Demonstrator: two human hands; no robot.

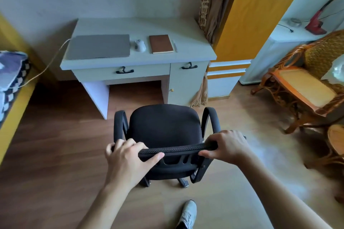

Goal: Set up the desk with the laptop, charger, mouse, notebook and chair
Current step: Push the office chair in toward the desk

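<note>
Both hands clasp the top edge of the black mesh-backed office chair point(163, 126), the left hand point(126, 160) and right hand point(226, 145) at opposite ends (thumbs under, fingers over). Beyond the grip stands the pale desk point(167, 24), bearing a closed grey laptop point(98, 46), white mouse point(140, 45) and brown notebook point(161, 44).

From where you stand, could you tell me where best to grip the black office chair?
Grip the black office chair by its backrest top edge, from behind, as both hands do: it spans both palms and faces you.
</note>
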